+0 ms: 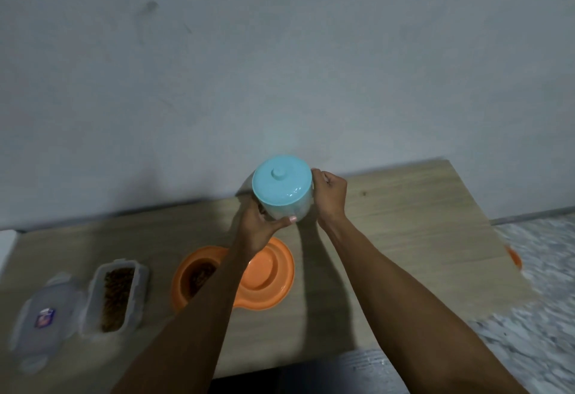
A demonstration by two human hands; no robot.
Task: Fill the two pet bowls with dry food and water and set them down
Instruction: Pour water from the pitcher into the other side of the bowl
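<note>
A clear jug with a light-blue lid [281,183] is held between both hands near the wall. My left hand [259,225] grips its lower left side and my right hand [330,196] holds its right side. Below it lies an orange double pet bowl [267,272] on the wooden table [413,238]. The bowl's left well [200,275] holds brown dry food, partly hidden by my left forearm. Its right well looks empty. An open clear food container [116,295] with dry food stands at the left.
The container's clear lid [46,319] lies flat at the far left. The wall rises right behind the table. The table's right edge drops to a speckled floor [535,300], where a small orange thing [513,256] shows.
</note>
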